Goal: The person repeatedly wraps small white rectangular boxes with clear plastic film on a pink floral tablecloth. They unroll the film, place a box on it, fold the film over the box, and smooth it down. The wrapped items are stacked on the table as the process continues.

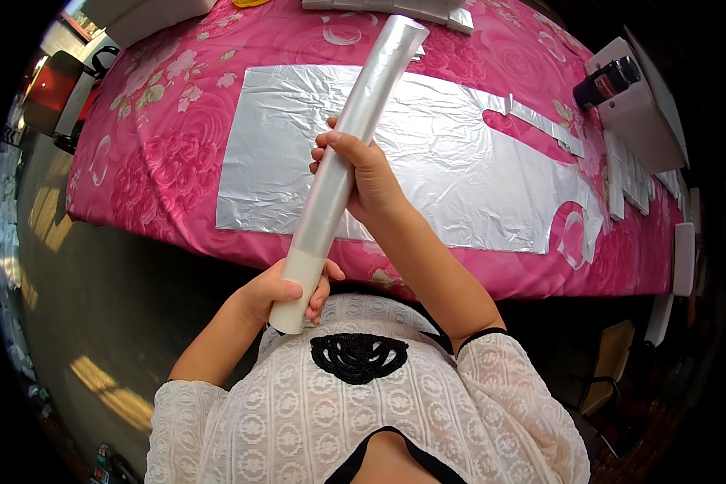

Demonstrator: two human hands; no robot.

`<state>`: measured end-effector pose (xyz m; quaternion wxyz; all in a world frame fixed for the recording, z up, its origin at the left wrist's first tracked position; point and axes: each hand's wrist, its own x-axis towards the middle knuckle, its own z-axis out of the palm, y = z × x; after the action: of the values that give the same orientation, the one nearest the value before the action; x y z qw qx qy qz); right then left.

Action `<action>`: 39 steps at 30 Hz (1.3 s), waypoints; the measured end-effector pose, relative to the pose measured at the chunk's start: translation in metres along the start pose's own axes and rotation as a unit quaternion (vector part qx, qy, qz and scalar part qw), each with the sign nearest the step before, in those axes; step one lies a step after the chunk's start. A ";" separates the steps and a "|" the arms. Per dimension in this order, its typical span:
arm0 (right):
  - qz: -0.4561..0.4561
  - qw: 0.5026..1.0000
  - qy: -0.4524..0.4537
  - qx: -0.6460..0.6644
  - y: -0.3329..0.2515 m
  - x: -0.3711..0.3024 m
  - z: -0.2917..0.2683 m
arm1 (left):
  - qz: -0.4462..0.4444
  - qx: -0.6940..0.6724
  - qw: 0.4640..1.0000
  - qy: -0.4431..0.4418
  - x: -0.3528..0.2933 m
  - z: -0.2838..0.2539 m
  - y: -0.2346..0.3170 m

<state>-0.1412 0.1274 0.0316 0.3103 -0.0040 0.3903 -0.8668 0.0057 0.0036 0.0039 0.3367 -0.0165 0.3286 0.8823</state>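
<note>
A long roll of translucent plastic film (343, 161) is held up in front of me, tilted with its far end to the right. My left hand (286, 290) is closed round its whitish lower end, near my body. Further up, my right hand (359, 165) wraps round the middle of the roll, thumb on top. Beneath the roll a stack of flat silvery-white plastic bags (452, 169) lies spread on the table, its handle cut-outs toward the right. A folded white plastic strip (544, 129) rests along the bags' far right edge.
A pink flowered cloth (145, 161) covers the table. At the right stand a white box (641, 121), a dark bottle (607, 82) and several white folded bundles (627, 173). More white bundles (395, 6) lie at the far edge. A chair (609, 367) stands at lower right.
</note>
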 end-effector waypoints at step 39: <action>0.011 0.887 0.094 -0.453 -0.074 0.010 -0.147 | -0.128 0.278 0.907 0.289 -0.015 -0.002 -0.047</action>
<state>-0.2259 0.2584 -0.0230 0.2467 -0.0583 0.7675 -0.5888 0.0449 0.0196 -0.0210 0.3282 -0.2184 0.6385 0.6610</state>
